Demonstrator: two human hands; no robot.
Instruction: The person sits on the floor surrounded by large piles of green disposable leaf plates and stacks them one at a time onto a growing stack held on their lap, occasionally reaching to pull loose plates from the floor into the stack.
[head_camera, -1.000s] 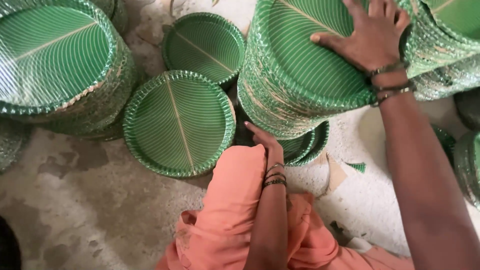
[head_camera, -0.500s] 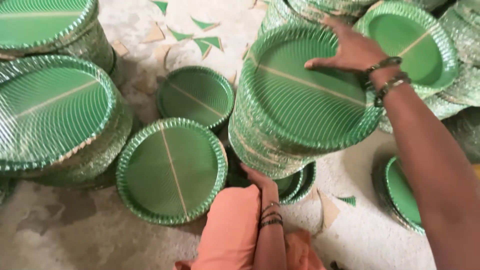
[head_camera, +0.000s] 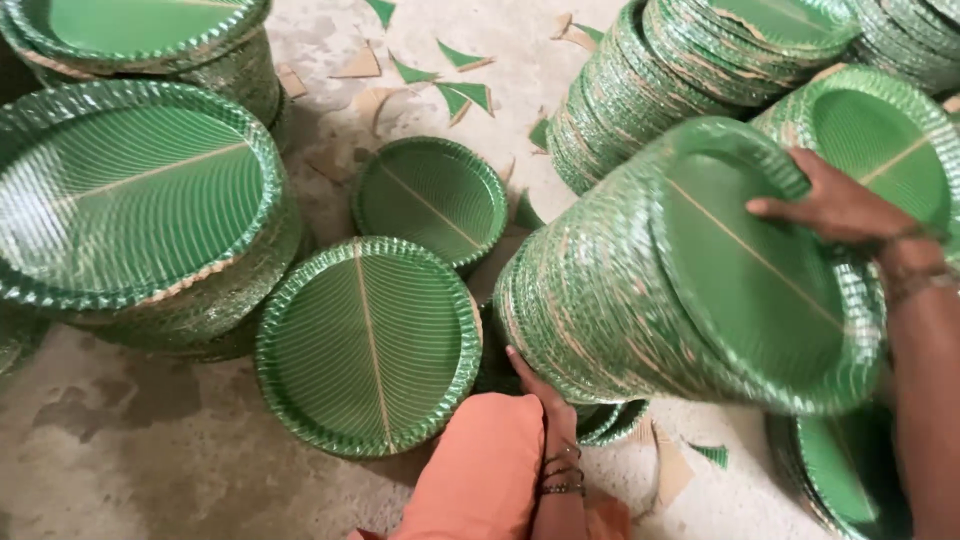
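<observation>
A tall tilted stack of green leaf-patterned paper plates (head_camera: 640, 280) leans between both hands: the right hand (head_camera: 835, 208) lies spread on its top plate, the left hand (head_camera: 535, 385) presses flat under its lower edge. A single green plate (head_camera: 368, 345) lies just left on the concrete floor (head_camera: 150, 480); other stacks crowd close.

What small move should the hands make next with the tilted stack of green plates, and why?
Probably ease the tilted stack of green leaf-pattern plates upright. It leans toward the right hand, which presses its top plate, while the left hand sits under its lower edge. Loose plates crowd the floor alongside, so a slip would scatter them.
</observation>
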